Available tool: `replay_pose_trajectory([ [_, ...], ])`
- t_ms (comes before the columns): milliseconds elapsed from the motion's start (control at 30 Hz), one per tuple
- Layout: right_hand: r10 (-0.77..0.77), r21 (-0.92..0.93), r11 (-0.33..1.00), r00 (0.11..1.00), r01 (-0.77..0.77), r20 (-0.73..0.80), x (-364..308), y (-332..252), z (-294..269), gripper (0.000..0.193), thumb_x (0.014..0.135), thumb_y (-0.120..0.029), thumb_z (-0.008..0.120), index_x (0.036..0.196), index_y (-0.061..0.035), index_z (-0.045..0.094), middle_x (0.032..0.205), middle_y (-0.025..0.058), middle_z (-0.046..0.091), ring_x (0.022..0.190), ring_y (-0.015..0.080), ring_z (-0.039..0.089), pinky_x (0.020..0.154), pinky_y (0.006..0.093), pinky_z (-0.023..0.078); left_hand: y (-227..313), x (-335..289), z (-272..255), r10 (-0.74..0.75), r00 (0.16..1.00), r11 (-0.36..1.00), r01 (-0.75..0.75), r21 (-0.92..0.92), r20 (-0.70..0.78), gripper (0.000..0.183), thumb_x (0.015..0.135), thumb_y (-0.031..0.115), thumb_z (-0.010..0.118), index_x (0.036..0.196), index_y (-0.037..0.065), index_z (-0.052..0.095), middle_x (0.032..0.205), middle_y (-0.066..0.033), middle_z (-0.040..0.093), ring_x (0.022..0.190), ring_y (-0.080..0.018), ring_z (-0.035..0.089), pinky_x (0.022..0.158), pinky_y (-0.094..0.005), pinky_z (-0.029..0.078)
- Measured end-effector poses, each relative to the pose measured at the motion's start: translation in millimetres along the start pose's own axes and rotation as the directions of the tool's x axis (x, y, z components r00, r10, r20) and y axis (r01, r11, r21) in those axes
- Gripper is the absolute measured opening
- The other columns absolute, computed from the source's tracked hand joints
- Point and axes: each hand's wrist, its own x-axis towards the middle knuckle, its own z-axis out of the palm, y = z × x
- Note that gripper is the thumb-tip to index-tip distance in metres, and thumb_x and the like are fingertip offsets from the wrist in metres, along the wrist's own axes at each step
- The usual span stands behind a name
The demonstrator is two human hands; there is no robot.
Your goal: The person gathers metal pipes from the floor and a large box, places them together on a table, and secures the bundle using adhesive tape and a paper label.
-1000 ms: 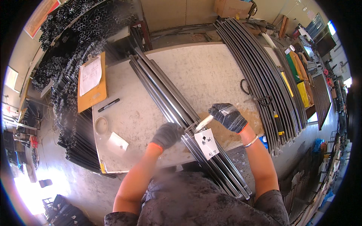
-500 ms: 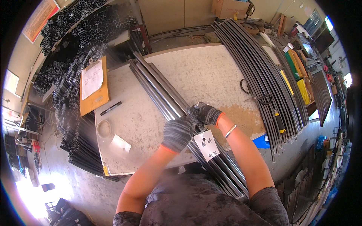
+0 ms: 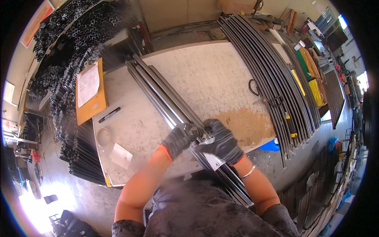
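Observation:
A bundle of long metal tubes [image 3: 164,100] runs slantwise over the table and past its near edge. My left hand [image 3: 178,139], in a dark striped glove with an orange cuff, is closed on the bundle from the left. From the right, my right hand [image 3: 224,143] in a matching glove curls over the same tubes. Something shiny shows between its thumb and fingers; its kind is unclear. A white paper tag [image 3: 214,161] with handwriting lies on the bundle, partly covered by my right hand.
The worn pale table [image 3: 197,67] carries a black marker [image 3: 109,115], a tape roll [image 3: 103,136], white paper [image 3: 121,156] and a clipboard [image 3: 91,93] at its left edge. Scissors [image 3: 268,98] and a black-yellow tool [image 3: 291,126] rest on dark tubes [image 3: 256,59] at right. More tubes [image 3: 79,31] are stacked far left.
My right hand has come down over the tag, hiding most of it. My left hand has turned and shifted slightly lower. The whole view has shifted a little.

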Motion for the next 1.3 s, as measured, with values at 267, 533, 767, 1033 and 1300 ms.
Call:
replay_pose_trajectory([
  [267,-0.090,-0.293,0.915,0.847,0.278,0.523,3,-7,-48,0.029,0.082,-0.018,0.065,0.104,0.0014,0.061,0.094,0.0163,0.064,0.082,0.0330,0.062,0.076,0.0369,0.049,-1,4,-1,0.025,1.000,0.997,-0.025,-0.079,-0.010,0.019,0.085,0.026,0.063,0.090,0.007,0.065,0.064,0.0011,0.054,0.050,-0.0053,0.043,0.042,-0.0200,0.031],
  [533,-0.027,0.205,0.979,0.980,-0.015,0.198,9,7,-30,0.016,0.089,-0.015,0.056,0.093,-0.0001,0.061,0.078,0.0090,0.063,0.073,0.0204,0.060,0.064,0.0321,0.049,-22,14,-5,0.611,0.792,0.635,-0.494,0.593,0.006,0.024,0.086,0.014,0.055,0.102,-0.001,0.060,0.086,-0.0189,0.064,0.078,-0.0324,0.061,0.068,-0.0389,0.048],
  [767,0.204,0.510,0.832,0.976,-0.217,0.082,29,66,-25,0.031,0.092,-0.027,0.049,0.064,-0.0162,0.040,0.053,-0.0030,0.036,0.045,0.0097,0.035,0.041,0.0250,0.027,-48,5,-9,0.516,0.850,0.603,-0.276,0.749,-0.102,0.021,0.086,0.019,0.057,0.100,0.004,0.062,0.094,-0.0166,0.064,0.085,-0.0334,0.062,0.072,-0.0391,0.050],
  [1033,0.209,0.710,0.663,0.970,-0.235,0.125,38,68,-43,0.030,0.089,-0.026,0.056,0.065,-0.0125,0.044,0.055,-0.0023,0.042,0.045,0.0073,0.036,0.040,0.0231,0.026,-52,-4,-40,-0.120,0.993,0.977,0.114,0.183,0.021,0.021,0.087,0.020,0.055,0.098,0.007,0.067,0.069,-0.0013,0.061,0.054,-0.0129,0.052,0.050,-0.0284,0.044],
  [1300,0.001,0.541,0.732,0.795,-0.414,0.606,44,-23,-6,0.021,0.088,-0.017,0.055,0.072,-0.0042,0.054,0.059,0.0026,0.049,0.049,0.0088,0.041,0.046,0.0231,0.033,-72,34,22,0.536,0.833,0.552,-0.470,0.689,0.138,0.020,0.092,0.017,0.050,0.092,0.003,0.064,0.080,-0.0094,0.065,0.077,-0.0237,0.062,0.063,-0.0280,0.047],
])
